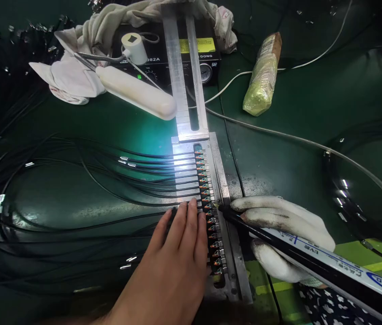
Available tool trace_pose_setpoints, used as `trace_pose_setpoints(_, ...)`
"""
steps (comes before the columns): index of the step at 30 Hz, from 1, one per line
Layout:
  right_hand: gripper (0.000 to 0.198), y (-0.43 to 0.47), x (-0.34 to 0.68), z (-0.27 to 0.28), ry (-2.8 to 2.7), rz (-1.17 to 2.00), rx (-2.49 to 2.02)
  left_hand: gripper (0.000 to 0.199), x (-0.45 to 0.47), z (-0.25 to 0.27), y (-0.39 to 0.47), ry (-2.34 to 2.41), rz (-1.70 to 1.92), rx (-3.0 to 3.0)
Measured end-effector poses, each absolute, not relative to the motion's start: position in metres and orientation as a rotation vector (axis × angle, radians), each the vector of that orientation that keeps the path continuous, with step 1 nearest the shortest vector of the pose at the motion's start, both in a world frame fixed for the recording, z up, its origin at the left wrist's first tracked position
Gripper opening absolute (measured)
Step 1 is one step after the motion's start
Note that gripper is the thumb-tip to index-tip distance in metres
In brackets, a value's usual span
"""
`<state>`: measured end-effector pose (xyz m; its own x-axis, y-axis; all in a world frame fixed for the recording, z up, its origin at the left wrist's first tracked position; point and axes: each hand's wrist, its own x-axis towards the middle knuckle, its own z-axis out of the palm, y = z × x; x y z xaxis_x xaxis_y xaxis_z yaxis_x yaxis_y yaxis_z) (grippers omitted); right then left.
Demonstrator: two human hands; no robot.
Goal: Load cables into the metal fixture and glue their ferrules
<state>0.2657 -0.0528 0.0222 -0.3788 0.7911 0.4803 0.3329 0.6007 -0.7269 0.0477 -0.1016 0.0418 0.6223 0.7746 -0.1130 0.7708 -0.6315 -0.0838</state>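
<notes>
A metal fixture (186, 176) holds a row of small connectors with exposed coloured wires (204, 180). Thin black cables (150, 170) run into it from the left. My bare left hand (175, 257) lies with fingers stretched over the cables and the fixture, its fingertips beside the connectors. My right hand (286, 225), in a stained white glove, grips a black-tipped UV glue syringe (308, 257) with a printed label. The syringe's nozzle points at a connector near the middle of the row; whether it touches is too small to tell.
A white lamp (137, 92) shines down over the fixture's upper left. Behind it stand a black control box (164, 61) and a second slotted metal fixture (177, 90). A cloth (109, 27), a wrapped bundle (262, 76), a clear hose (295, 134) and coiled cables (335, 189) lie around.
</notes>
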Motion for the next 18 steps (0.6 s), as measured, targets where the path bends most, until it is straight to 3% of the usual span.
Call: trace_pose_setpoints(18, 0.026, -0.0513, 0.2643, 0.0235, -1.968, 0.656, -0.906, 0.069, 0.0457, 0.0389, -0.0982, -1.322, 0.089, -2.867)
